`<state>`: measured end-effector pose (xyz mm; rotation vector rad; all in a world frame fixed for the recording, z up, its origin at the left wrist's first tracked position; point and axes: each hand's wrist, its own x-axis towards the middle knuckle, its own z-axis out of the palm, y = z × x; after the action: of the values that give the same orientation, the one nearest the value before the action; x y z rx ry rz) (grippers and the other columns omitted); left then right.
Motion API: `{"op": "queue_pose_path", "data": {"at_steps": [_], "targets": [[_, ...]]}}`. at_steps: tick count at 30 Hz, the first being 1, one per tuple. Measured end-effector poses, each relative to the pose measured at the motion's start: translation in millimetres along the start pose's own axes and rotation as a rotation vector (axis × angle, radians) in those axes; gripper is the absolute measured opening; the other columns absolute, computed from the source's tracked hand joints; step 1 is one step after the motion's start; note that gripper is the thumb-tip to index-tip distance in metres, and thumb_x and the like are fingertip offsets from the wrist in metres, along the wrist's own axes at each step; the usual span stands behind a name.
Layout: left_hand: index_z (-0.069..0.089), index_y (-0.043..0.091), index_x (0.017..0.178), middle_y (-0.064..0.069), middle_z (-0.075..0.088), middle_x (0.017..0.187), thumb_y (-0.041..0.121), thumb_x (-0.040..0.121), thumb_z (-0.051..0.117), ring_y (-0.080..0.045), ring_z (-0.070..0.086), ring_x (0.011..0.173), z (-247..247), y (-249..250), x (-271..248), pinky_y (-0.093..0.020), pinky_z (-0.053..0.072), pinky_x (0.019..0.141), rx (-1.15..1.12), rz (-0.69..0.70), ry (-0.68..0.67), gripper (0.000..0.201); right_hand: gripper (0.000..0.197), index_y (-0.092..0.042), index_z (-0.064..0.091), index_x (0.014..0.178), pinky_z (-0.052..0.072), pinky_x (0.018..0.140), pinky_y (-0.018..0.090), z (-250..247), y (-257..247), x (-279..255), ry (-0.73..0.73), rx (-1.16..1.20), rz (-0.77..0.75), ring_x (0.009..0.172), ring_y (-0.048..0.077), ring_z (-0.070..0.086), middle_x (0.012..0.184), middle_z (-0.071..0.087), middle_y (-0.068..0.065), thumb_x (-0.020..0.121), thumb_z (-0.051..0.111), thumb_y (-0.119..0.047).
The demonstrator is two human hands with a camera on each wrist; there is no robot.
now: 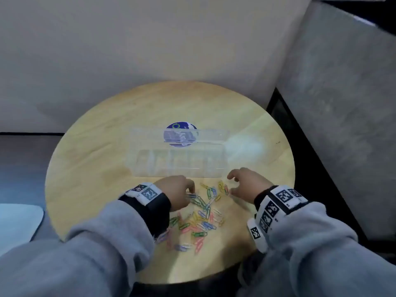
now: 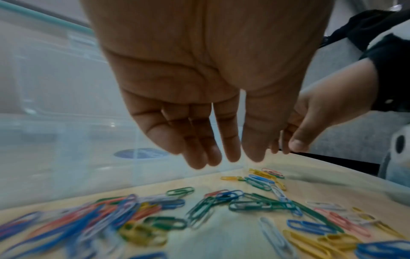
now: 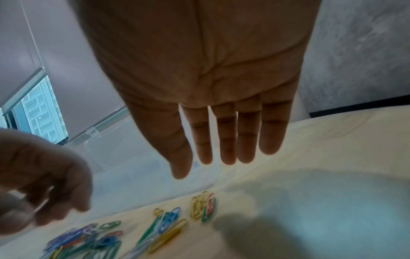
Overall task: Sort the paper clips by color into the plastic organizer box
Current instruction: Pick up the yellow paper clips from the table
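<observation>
Broadly, a round table (image 1: 90, 163) of pale, smooth-grained wood carried everything. On it lay a clear plastic box (image 1: 180, 166), long and rectangular, its long axis running left to right across the person's view, with its transparent lid (image 1: 150, 136) tipped open on the far side; the inner dividers showed only faintly. A round blue sticker (image 1: 177, 126) sat on the wood behind it, partly seen through the lid.

Just nearer than the box, a loose heap of thin wire clips (image 1: 201, 213) lay flat on the table, glossy loops of blue, green, yellow, pink and white, pointing every way with no common axis. A small knot of yellow ones (image 3: 198, 205) sat apart at the heap's far right end.

Both arms wore grey fleece sleeves (image 1: 90, 249) with tagged wristbands. The left hand (image 1: 176, 192) hung over the heap's far left edge, fingers (image 2: 199, 140) hanging downward and close together, tips near a blue clip; whether they pinched it I could not tell. The right hand (image 1: 246, 185) hovered just right of the heap, fingers (image 3: 226, 136) straight and relaxed, holding nothing.
</observation>
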<state>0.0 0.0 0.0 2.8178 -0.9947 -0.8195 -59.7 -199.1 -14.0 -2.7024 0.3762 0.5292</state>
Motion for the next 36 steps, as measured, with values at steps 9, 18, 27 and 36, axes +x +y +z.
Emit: {"op": "queue_pose_path", "data": {"at_steps": [9, 18, 27, 36], "targets": [[0.052, 0.020, 0.131, -0.006, 0.050, 0.124, 0.008, 0.088, 0.049, -0.026, 0.053, 0.115, 5.5, 34.9, 58.3, -0.035, 0.044, 0.090, 0.225, 0.160, -0.097, 0.044, 0.032, -0.021, 0.055, 0.119, 0.047, 0.091, 0.035, 15.6, -7.3, 26.6, -0.031, -0.159, -0.148, 0.109, 0.025, 0.054, 0.120, 0.052, 0.004, 0.090, 0.047, -0.013], [0.057, 0.013, 0.123, -0.008, 0.057, 0.122, 0.006, 0.089, 0.047, -0.026, 0.055, 0.113, 5.5, 25.0, 61.1, -0.031, 0.044, 0.089, 0.230, 0.064, -0.070, 0.036, 0.035, -0.019, 0.054, 0.118, 0.043, 0.084, 0.030, 18.9, -4.1, 24.8, -0.026, -0.034, -0.067, 0.104, 0.022, 0.056, 0.113, 0.057, 0.002, 0.085, 0.063, -0.029], [0.060, 0.018, 0.117, -0.005, 0.062, 0.117, 0.017, 0.087, 0.058, -0.024, 0.058, 0.108, 5.0, 10.5, 51.6, -0.030, 0.045, 0.083, 0.104, -0.065, -0.022, 0.031, 0.023, -0.023, 0.062, 0.110, 0.042, 0.082, 0.029, 21.2, -9.0, 28.6, -0.049, -0.050, -0.101, 0.102, 0.022, 0.056, 0.109, 0.060, 0.003, 0.087, 0.058, -0.022], [0.064, 0.013, 0.105, -0.006, 0.065, 0.109, 0.022, 0.087, 0.058, -0.024, 0.060, 0.101, 8.5, 21.0, 58.0, -0.030, 0.045, 0.077, 0.039, -0.066, -0.016, 0.021, 0.026, -0.020, 0.058, 0.113, 0.042, 0.082, 0.028, 22.1, -11.6, 29.3, -0.042, -0.061, -0.105, 0.104, 0.022, 0.056, 0.113, 0.057, 0.002, 0.087, 0.058, -0.021]]}}
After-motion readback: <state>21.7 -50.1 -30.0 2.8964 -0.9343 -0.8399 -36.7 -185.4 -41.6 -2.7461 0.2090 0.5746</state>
